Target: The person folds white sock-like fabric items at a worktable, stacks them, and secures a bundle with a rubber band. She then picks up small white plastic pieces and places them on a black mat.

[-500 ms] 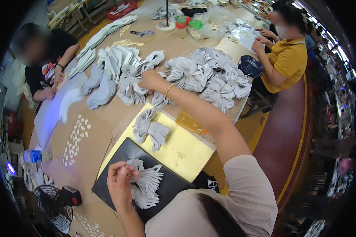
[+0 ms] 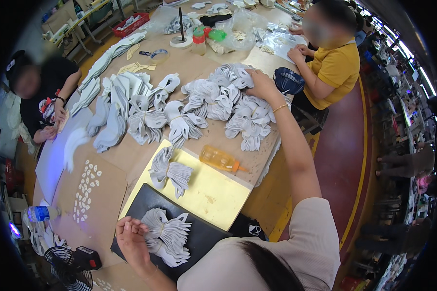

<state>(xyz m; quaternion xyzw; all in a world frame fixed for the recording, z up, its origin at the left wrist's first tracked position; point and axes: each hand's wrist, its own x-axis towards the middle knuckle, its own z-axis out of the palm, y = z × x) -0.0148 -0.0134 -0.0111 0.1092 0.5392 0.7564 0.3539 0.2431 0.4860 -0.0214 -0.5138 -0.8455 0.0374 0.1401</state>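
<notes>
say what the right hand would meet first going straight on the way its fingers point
The right hand points toward the grey bundles, so their near edge would likely come first; the fingertips may already touch them, but depth is hard to judge here.

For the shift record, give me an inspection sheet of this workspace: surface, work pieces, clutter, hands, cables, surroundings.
Surface: brown sheet-covered table, flat yellow sheet, flat black board.
Job's things: bundle of curved grey-white fabric-like pieces on the board; similar bundle on the yellow sheet; larger heap beyond.
Clutter: translucent orange squeeze bottle, lying down; blue-labelled clear plastic bottle; round black fan.
Hands: left hand beside the board's bundle, contact unclear; right hand at the heap, grip unclear.
Cables: nothing seen.
Surroundings: person in yellow top, right; person in black top, left; red floor strip.
</notes>
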